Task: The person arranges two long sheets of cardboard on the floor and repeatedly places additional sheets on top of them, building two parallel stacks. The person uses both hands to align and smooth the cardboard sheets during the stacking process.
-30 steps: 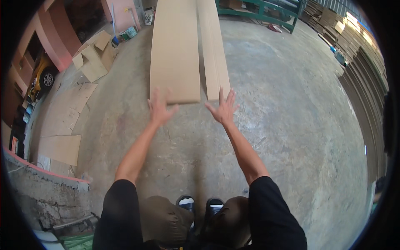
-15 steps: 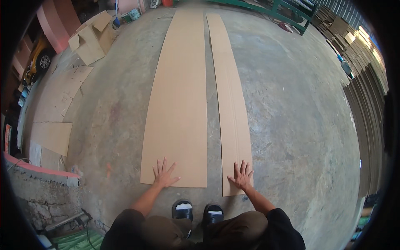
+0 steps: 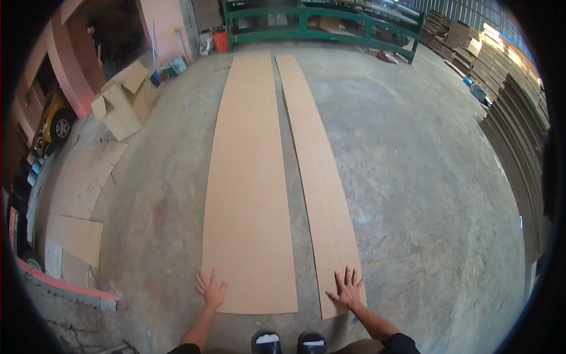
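Head view: wide cardboard panel (image 3: 250,177), flat, matte tan; narrow cardboard strip (image 3: 321,177), creased lengthwise, just beside it; both run toward the far edge of the stained concrete floor (image 3: 430,206). My left hand (image 3: 211,290), fingers apart, on the panel's near left corner; my right hand (image 3: 348,290), fingers apart, on the strip's near end. Green metal frame (image 3: 303,26) at the floor's far edge; stacked sheets (image 3: 512,133) along the right edge; boxy carton (image 3: 121,109) toward the left.

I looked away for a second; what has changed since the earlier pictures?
The wide strip and narrow strip came toward the sandals. The left hand and right hand drew back too, now open over their near ends, gripping nothing. A person came into view, upper left. The cardboard box stayed put.
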Tool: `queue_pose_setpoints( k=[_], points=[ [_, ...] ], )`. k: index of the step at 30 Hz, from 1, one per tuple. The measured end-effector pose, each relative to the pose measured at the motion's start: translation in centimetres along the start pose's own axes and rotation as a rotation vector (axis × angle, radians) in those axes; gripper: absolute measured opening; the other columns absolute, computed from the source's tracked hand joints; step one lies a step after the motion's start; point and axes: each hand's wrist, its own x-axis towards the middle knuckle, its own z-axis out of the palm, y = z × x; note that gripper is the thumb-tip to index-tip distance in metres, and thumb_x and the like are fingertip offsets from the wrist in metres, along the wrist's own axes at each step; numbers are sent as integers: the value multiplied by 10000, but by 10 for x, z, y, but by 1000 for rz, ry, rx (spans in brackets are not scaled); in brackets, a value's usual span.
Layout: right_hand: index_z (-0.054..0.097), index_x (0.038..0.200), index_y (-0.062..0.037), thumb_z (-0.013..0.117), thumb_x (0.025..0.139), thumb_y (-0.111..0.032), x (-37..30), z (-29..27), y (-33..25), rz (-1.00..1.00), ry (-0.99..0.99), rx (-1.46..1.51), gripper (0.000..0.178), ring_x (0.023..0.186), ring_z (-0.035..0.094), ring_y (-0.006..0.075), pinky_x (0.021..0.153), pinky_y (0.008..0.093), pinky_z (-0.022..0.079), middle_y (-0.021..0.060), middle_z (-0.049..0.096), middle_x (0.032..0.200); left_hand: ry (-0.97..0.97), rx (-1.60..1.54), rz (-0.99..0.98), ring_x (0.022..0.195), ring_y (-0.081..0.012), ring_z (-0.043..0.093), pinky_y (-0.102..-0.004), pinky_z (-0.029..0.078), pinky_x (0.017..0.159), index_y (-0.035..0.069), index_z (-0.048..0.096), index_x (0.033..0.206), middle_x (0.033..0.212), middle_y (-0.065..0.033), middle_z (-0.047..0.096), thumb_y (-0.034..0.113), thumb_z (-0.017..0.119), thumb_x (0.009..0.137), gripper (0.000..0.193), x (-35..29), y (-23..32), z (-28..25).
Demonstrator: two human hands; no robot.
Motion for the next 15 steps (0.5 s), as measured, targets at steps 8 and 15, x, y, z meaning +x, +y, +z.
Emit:
queue_pose_setpoints(
  k=[8,15],
  points=[
    [314,1727,-255,580,890,-846,22,-1,-8,1,7,27,1059,1627,-3,592,1152,893,-15,310,77,1790,37,-64,-82,1636,-511,66,-723,122,1277,258,355,1702,1783,-263,102,433,633,1042,738,4,-17,15],
    [307,1729,-259,599,887,-838,20,-2,-7,6,18,-11,1063,1633,16,579,1159,892,18,282,73,1800,79,-57,-50,1617,-526,114,-740,170,1256,249,360,1698,1764,-277,142,393,628,1052,714,3,-17,21]
  ],
)
